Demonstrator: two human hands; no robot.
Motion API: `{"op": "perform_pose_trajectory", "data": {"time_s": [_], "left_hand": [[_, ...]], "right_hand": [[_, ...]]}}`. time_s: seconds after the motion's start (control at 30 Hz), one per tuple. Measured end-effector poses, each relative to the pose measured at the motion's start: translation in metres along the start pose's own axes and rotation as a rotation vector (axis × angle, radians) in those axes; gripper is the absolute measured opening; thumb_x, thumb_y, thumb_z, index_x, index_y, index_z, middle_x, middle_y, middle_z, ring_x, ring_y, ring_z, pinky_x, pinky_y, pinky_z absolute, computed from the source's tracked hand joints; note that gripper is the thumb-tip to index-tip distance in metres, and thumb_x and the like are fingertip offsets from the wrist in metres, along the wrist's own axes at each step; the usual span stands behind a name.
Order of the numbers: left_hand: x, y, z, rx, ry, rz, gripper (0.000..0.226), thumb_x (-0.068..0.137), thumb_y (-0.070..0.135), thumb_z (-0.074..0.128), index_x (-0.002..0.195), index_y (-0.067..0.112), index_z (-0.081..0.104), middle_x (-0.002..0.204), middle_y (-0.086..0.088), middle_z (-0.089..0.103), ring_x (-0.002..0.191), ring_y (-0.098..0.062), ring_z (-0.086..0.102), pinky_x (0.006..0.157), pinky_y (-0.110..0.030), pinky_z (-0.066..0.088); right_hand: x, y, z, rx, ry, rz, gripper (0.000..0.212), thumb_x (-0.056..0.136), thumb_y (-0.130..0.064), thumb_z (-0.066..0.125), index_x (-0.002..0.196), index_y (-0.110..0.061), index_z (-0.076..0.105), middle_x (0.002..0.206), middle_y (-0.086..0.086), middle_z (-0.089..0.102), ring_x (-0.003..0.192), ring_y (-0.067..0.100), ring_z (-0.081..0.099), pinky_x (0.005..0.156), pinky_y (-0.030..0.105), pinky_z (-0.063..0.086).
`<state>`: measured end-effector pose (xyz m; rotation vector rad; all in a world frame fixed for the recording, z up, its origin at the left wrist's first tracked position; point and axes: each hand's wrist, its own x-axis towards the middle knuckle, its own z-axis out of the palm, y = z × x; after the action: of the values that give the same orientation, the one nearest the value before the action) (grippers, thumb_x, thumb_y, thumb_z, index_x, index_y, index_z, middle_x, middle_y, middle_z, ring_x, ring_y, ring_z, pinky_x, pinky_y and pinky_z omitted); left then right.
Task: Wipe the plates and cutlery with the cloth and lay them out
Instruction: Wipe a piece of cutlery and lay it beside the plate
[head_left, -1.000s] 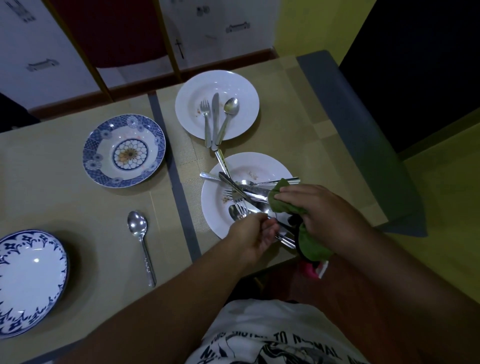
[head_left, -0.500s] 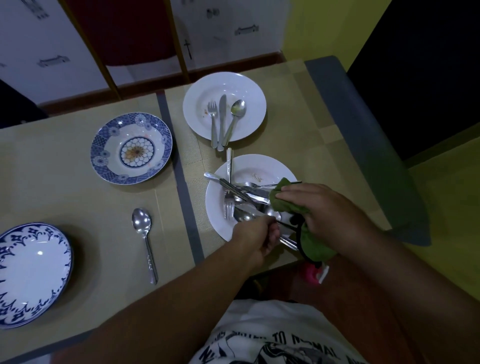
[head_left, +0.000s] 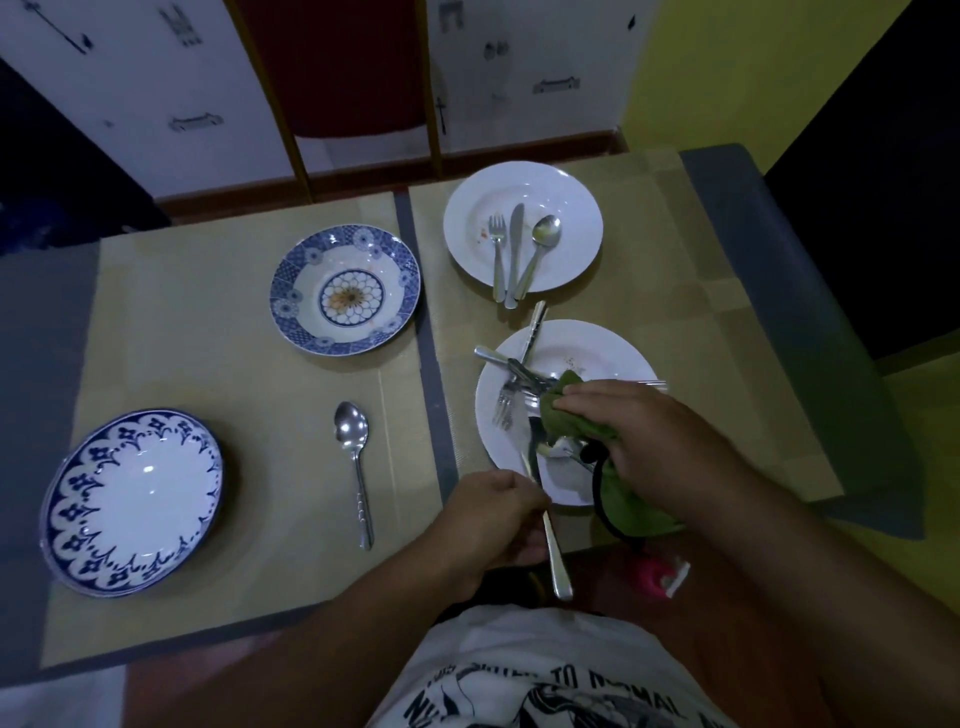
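Left hand (head_left: 493, 514): fingers curled, pinching the handle of one piece of cutlery (head_left: 557, 556). The handle end juts past the counter (head_left: 234, 364) edge.

Right hand (head_left: 644, 441): fingers closed round a green cloth (head_left: 569, 415), pressed over that piece's head; its type is hidden.

Both hands sit above the near white plate (head_left: 571, 348), which carries a loose heap of cutlery (head_left: 511, 376).

The far white plate (head_left: 519, 187), speckled with soiling, holds a fork (head_left: 497, 249), knife (head_left: 515, 244) and spoon (head_left: 543, 239) side by side.

A patterned bowl (head_left: 291, 291), a blue-rimmed plate (head_left: 130, 499) and a lone spoon (head_left: 356, 467) lie to the left.
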<state>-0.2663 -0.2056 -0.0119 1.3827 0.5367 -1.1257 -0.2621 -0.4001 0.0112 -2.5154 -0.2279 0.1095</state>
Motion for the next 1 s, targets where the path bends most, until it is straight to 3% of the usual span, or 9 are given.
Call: {"op": "perform_pose_trajectory", "data": {"time_s": [0.07, 0.13, 0.27, 0.47, 0.63, 0.73, 0.8, 0.87, 1.0], "left_hand": [[-0.005, -0.001, -0.008, -0.003, 0.004, 0.052, 0.02, 0.094, 0.015, 0.067, 0.102, -0.002, 0.073, 0.092, -0.022, 0.076, 0.075, -0.024, 0.071, 0.061, -0.027, 0.057], [-0.008, 0.0, -0.015, -0.047, 0.017, 0.09, 0.016, 0.096, 0.011, 0.064, 0.096, -0.001, 0.074, 0.077, -0.016, 0.072, 0.068, -0.022, 0.069, 0.063, -0.031, 0.059], [-0.018, -0.004, -0.034, -0.071, 0.025, 0.125, 0.018, 0.1, 0.005, 0.058, 0.097, -0.007, 0.071, 0.074, -0.014, 0.067, 0.064, -0.02, 0.068, 0.062, -0.032, 0.059], [-0.032, -0.014, -0.059, -0.161, 0.002, 0.098, 0.017, 0.101, 0.006, 0.058, 0.101, -0.001, 0.073, 0.074, -0.012, 0.068, 0.066, -0.019, 0.07, 0.063, -0.034, 0.061], [-0.027, -0.003, -0.075, -0.206, -0.011, 0.091, 0.017, 0.101, 0.006, 0.058, 0.098, -0.003, 0.072, 0.077, -0.012, 0.07, 0.064, -0.017, 0.069, 0.058, -0.028, 0.059], [-0.028, -0.002, -0.09, -0.186, -0.039, 0.093, 0.018, 0.101, 0.007, 0.058, 0.107, -0.001, 0.073, 0.082, -0.009, 0.072, 0.066, -0.014, 0.069, 0.055, -0.024, 0.055], [-0.03, -0.004, -0.098, -0.179, -0.062, 0.093, 0.018, 0.1, 0.007, 0.058, 0.107, 0.003, 0.075, 0.084, -0.009, 0.073, 0.068, -0.014, 0.069, 0.055, -0.024, 0.055], [-0.032, -0.005, -0.105, -0.171, -0.076, 0.079, 0.016, 0.098, 0.007, 0.061, 0.105, 0.006, 0.076, 0.086, -0.009, 0.075, 0.071, -0.014, 0.07, 0.058, -0.025, 0.056], [-0.033, -0.004, -0.112, -0.178, -0.096, 0.042, 0.014, 0.09, 0.006, 0.072, 0.103, 0.008, 0.077, 0.087, -0.013, 0.075, 0.076, -0.018, 0.071, 0.066, -0.031, 0.06]], "right_hand": [[-0.001, -0.005, 0.017, -0.041, -0.016, 0.0, 0.063, 0.071, 0.008, 0.052, 0.123, -0.028, 0.059, 0.129, -0.007, 0.056, 0.12, 0.009, 0.046, 0.102, 0.029, 0.038], [-0.004, -0.012, 0.037, -0.082, -0.049, -0.031, 0.059, 0.075, -0.003, 0.044, 0.126, -0.031, 0.056, 0.134, -0.01, 0.052, 0.125, 0.012, 0.043, 0.105, 0.035, 0.036], [-0.006, -0.025, 0.067, -0.08, -0.071, -0.057, 0.056, 0.077, -0.018, 0.032, 0.125, -0.025, 0.059, 0.133, -0.006, 0.054, 0.124, 0.014, 0.044, 0.107, 0.027, 0.03], [0.02, -0.031, 0.076, -0.127, -0.029, -0.019, 0.062, 0.066, 0.004, 0.053, 0.123, -0.019, 0.061, 0.129, 0.0, 0.057, 0.121, 0.021, 0.049, 0.107, 0.03, 0.033], [0.017, -0.067, 0.085, -0.142, -0.012, -0.138, 0.048, 0.075, -0.011, 0.044, 0.119, -0.018, 0.064, 0.125, 0.0, 0.061, 0.117, 0.021, 0.051, 0.102, 0.025, 0.032], [0.033, -0.06, 0.084, -0.146, -0.002, -0.108, 0.058, 0.073, -0.012, 0.03, 0.12, -0.018, 0.063, 0.126, 0.001, 0.06, 0.119, 0.021, 0.05, 0.103, 0.026, 0.031], [0.048, -0.052, 0.082, -0.175, 0.011, -0.08, 0.061, 0.069, -0.003, 0.034, 0.122, -0.018, 0.061, 0.127, 0.002, 0.058, 0.119, 0.023, 0.049, 0.105, 0.023, 0.027], [0.06, -0.046, 0.078, -0.187, 0.014, -0.036, 0.067, 0.064, 0.01, 0.046, 0.124, -0.017, 0.06, 0.129, 0.003, 0.057, 0.119, 0.024, 0.047, 0.106, 0.029, 0.031], [0.069, -0.046, 0.064, -0.164, 0.094, 0.026, 0.073, 0.063, 0.021, 0.049, 0.125, -0.017, 0.058, 0.13, 0.005, 0.056, 0.117, 0.028, 0.049, 0.097, 0.043, 0.044]]}}
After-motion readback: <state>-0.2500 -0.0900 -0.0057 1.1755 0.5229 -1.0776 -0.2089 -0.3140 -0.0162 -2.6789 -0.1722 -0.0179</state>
